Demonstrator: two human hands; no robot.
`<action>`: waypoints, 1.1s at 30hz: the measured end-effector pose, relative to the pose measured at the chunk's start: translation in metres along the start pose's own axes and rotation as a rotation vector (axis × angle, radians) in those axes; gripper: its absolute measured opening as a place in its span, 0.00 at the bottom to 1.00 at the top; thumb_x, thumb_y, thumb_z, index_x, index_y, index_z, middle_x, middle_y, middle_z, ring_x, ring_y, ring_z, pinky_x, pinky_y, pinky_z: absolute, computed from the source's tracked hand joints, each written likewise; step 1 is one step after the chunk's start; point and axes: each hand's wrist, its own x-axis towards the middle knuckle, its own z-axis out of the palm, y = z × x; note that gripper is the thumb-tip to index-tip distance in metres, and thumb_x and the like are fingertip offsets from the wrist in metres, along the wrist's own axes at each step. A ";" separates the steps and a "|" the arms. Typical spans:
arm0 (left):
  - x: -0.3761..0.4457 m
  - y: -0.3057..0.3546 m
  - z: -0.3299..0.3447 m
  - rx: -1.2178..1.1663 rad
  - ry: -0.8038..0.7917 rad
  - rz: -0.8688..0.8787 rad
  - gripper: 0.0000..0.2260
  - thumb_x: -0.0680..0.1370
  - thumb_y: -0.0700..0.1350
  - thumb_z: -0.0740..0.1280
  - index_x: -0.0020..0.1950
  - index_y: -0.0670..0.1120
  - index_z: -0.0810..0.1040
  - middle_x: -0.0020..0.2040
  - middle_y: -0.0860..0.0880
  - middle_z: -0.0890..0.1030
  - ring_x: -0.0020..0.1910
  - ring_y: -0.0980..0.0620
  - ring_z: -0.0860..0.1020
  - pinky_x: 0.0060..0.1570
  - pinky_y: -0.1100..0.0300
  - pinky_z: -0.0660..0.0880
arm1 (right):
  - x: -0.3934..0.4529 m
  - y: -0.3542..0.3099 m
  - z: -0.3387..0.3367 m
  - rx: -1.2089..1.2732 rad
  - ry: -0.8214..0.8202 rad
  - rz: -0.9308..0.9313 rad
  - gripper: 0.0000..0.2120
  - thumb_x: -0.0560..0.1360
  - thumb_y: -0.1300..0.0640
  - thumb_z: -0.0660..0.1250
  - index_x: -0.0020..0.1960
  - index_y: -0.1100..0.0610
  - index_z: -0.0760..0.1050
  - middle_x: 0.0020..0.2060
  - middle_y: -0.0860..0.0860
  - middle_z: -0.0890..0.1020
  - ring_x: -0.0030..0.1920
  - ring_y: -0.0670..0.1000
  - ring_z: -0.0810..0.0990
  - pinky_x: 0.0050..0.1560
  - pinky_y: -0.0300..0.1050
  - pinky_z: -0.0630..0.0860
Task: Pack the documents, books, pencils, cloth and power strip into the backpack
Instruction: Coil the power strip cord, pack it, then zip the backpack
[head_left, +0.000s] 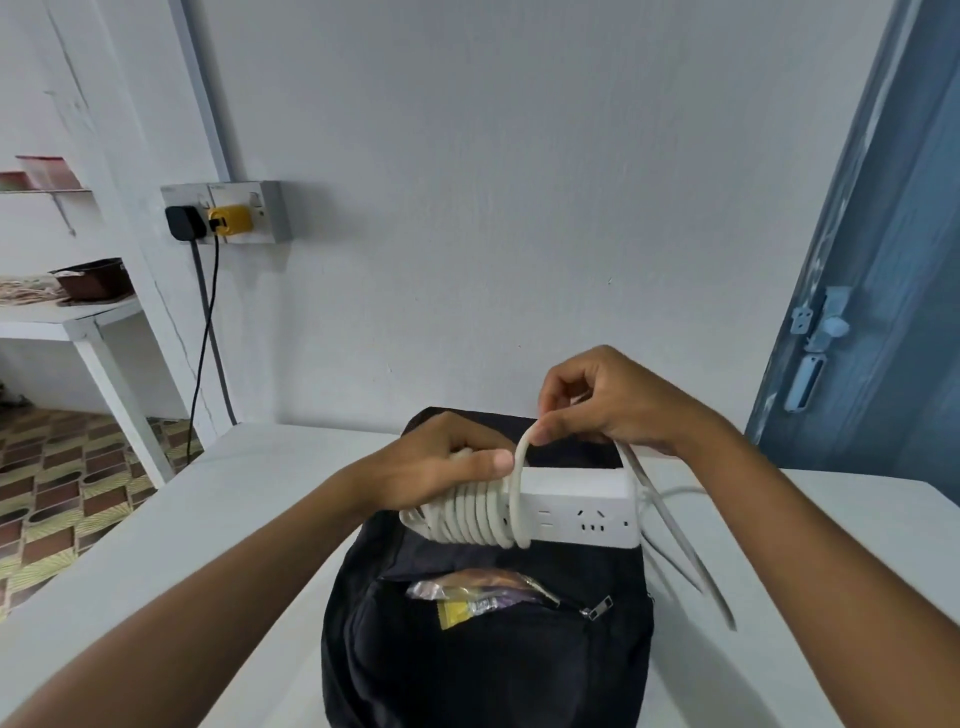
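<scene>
1. The left hand (441, 462) grips one end of the white power strip (576, 506). Its fingers curl around the strip and its thumb presses on the cord loops there.
2. The right hand (608, 405) pinches the white cord (519, 467) between thumb and finger, just above the strip. The two hands are close together but do not touch.
3. The cord is wound many times around the left end of the power strip. The loops sit side by side, touching each other.
4. The rest of the cord runs from under the right hand, past the right end of the strip, and hangs down toward the desk (208, 519).
5. The power strip is held up in the air, right above the black backpack (467, 665). It is not inside the bag.
6. The backpack lies on the white desk. Its front pocket is unzipped, and the zipper pull (597, 608) sits at the right end of the opening.
7. A shiny plastic pack (478, 592) with some yellow on it pokes out of that pocket. I cannot tell what it is.
8. On the wall behind there is a socket box (260, 208) with a black plug (182, 221) and a yellow plug (231, 221) in it. Dark cables hang down from them.
9. A blue door (893, 260) stands at the right. White shelves (67, 322) are at the left, with a dark tray (93, 278) on one.
</scene>
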 end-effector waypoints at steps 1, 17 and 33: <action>0.001 0.001 0.003 -0.042 0.013 0.014 0.26 0.73 0.63 0.62 0.49 0.40 0.83 0.45 0.45 0.84 0.45 0.47 0.81 0.46 0.53 0.76 | 0.002 0.006 -0.003 0.076 -0.053 0.047 0.11 0.64 0.55 0.77 0.38 0.61 0.80 0.31 0.56 0.79 0.29 0.50 0.72 0.29 0.39 0.69; 0.009 -0.007 -0.004 -0.708 0.678 -0.353 0.15 0.76 0.46 0.68 0.62 0.50 0.74 0.54 0.47 0.81 0.51 0.50 0.81 0.47 0.56 0.77 | -0.007 0.040 0.073 0.314 0.134 0.205 0.18 0.81 0.64 0.56 0.68 0.50 0.70 0.42 0.57 0.82 0.24 0.49 0.76 0.21 0.37 0.66; 0.000 -0.045 0.000 0.862 0.481 0.113 0.26 0.71 0.61 0.63 0.66 0.51 0.76 0.43 0.51 0.81 0.41 0.49 0.74 0.38 0.54 0.76 | -0.033 -0.001 0.059 -0.625 0.093 0.002 0.08 0.78 0.56 0.63 0.45 0.52 0.81 0.38 0.49 0.82 0.37 0.49 0.79 0.44 0.50 0.77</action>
